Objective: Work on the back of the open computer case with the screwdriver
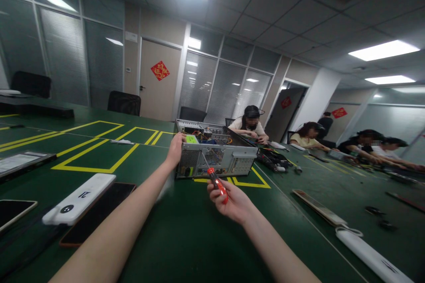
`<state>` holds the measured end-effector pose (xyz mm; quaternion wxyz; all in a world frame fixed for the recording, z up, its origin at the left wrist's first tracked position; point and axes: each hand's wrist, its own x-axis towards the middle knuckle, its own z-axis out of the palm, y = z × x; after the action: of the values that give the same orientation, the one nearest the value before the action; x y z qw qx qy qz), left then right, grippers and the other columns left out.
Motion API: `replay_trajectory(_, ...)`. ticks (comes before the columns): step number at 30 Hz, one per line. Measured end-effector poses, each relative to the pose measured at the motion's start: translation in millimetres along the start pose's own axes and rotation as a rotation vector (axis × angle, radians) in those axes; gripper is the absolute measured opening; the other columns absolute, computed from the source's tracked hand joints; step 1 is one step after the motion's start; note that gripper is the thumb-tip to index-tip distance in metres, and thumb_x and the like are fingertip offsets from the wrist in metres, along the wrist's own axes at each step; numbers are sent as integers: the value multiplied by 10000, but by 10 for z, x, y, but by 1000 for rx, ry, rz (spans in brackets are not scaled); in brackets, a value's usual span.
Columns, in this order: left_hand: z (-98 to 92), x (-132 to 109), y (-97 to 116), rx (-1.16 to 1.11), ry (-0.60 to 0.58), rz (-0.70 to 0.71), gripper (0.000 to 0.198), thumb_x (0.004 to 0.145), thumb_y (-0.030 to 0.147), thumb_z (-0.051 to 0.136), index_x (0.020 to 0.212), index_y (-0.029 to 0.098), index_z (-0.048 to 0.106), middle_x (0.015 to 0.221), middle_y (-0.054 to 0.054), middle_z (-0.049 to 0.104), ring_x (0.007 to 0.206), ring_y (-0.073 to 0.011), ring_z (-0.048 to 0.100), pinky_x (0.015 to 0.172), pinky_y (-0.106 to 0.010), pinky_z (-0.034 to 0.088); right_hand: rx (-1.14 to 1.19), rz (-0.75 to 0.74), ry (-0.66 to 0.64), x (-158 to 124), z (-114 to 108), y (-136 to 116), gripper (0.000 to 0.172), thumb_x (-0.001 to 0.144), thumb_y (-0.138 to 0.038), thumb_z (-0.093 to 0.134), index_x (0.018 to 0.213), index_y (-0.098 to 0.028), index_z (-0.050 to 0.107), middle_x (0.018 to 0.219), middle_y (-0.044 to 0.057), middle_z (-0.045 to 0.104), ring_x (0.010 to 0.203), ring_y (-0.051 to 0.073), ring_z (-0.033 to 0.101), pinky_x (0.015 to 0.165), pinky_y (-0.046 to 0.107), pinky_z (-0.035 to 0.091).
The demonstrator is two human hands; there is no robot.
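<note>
An open metal computer case (244, 164) lies on the green table (179, 230), its rear panel with grilles and slots facing me. My left hand (175, 150) grips the case's upper left corner, beside a yellow-green label (191, 139). In my right hand (229, 196) is a screwdriver (217, 185) with a red and black handle, the fingers wrapped round it. Its shaft points up and left at the rear panel. Whether the tip touches a screw is too small to tell. Wires and parts show inside the case's open top.
Left of my arms are a white power bank (79, 199), a dark phone (99, 214) and another phone (15, 212). Right are a phone (318, 207) and a white device (372, 254). Cables and parts (275, 159) lie beyond the case. Several people sit along the far side.
</note>
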<state>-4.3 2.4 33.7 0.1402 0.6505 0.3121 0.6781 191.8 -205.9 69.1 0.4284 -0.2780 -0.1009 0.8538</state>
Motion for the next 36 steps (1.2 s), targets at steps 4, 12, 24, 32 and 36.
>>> replay_trajectory(4,-7,-5,1,11,-8,-5,346,945,303,240,723,234,497,1047,-54,660,1165,-197,551,1133,-381,367,25,-23,-68,24,-69,-50,147,1002,-263,392,1060,-156,473,693,-44,461,450,27,408,338,70,261)
replay_trajectory(12,-5,-2,-12,-5,3,-3,338,942,299,252,717,232,496,1041,-59,660,1174,-202,546,1139,-390,363,3,-20,10,15,-26,-24,211,993,-351,433,895,-166,457,697,-31,484,498,28,475,380,68,331)
replay_trajectory(24,25,2,-33,4,15,-10,366,960,314,233,718,236,497,1031,-51,668,1175,-193,553,1148,-383,352,2,-31,-24,31,-83,-72,196,989,-360,449,974,-165,473,643,-67,438,422,21,371,344,80,245)
replay_trajectory(32,13,-4,-1,-8,16,-10,357,954,311,243,711,236,493,1015,-48,666,1136,-193,568,1140,-373,360,0,-25,81,-15,50,-1,243,998,-391,402,938,-160,449,701,-24,491,497,45,486,377,88,365)
replay_trajectory(36,7,-6,11,-2,17,-4,346,947,298,247,712,234,493,1012,-51,667,1130,-196,567,1138,-384,366,-60,-35,52,-21,50,-6,314,1010,-423,351,987,-138,480,708,-13,513,485,46,472,373,93,375)
